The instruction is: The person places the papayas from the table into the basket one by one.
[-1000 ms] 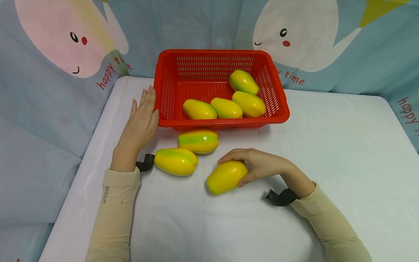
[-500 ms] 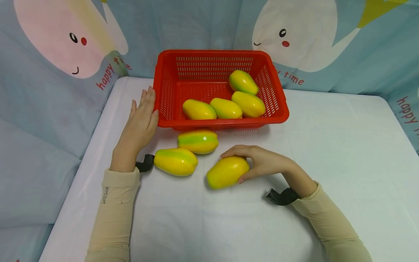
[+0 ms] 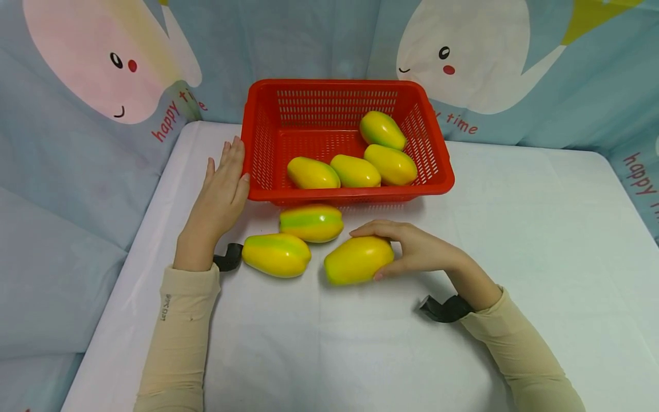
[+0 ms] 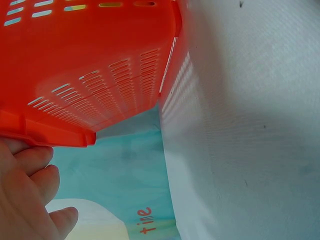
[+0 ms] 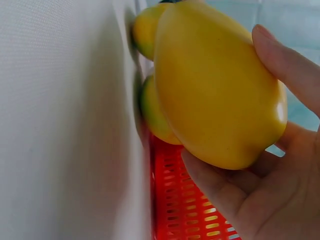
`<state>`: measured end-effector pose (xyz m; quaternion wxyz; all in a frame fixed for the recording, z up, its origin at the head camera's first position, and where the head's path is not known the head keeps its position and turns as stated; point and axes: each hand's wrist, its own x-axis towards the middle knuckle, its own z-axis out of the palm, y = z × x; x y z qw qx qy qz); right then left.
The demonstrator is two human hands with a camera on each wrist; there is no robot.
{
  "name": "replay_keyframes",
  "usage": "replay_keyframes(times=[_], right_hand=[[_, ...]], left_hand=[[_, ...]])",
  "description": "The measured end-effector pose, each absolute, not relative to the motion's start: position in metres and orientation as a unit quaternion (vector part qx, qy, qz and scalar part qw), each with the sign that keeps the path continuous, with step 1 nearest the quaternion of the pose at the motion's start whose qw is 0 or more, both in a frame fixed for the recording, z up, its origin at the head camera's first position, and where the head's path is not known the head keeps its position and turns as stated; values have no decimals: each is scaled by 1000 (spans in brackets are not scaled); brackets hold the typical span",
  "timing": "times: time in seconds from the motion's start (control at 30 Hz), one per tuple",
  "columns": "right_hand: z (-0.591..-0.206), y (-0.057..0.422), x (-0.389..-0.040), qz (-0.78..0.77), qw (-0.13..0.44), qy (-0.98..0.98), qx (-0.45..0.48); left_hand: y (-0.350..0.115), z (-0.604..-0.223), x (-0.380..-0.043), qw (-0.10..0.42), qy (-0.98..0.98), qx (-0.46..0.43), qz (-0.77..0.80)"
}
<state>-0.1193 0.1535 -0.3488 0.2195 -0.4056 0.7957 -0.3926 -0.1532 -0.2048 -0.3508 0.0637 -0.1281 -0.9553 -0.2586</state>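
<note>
My right hand [image 3: 419, 249] grips a yellow papaya [image 3: 357, 261], thumb on the near side and fingers over the far side. In the right wrist view the papaya [image 5: 220, 85] is held close beside the white cloth, its surface smooth and glossy. My left hand [image 3: 218, 197] lies with fingers straight along the left side of a red plastic basket [image 3: 350, 194], fingertips at its rim in the left wrist view. Several yellow-green papayas, one of them a papaya [image 3: 383, 130] at the back right, lie inside the basket. Two more, a front papaya [image 3: 276, 255] and a rear papaya [image 3: 311, 223], lie before it.
A white cloth [image 3: 288, 343] covers the table. Behind the basket hangs a light blue curtain [image 3: 329, 40] printed with whales. A black wrist-camera mount [image 3: 445, 309] sticks out at the right wrist, and another black mount [image 3: 229, 257] at the left wrist, near the front papaya.
My right hand has moved slightly away from the body toward the basket, carrying the papaya, which has turned more level. The left hand and the basket have stayed in place.
</note>
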Motion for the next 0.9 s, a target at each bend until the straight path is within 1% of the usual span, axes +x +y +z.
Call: replay_keyframes(times=[0.53,0.9], right_hand=[[-346,155,-121,-430,179,795,-388],[-346,156,-121,-472,166,786,-363]], left_hand=[[-204,-352,-154,68,-955,-129,-259],[-205,-352,-153,66,-955,-128,-260]])
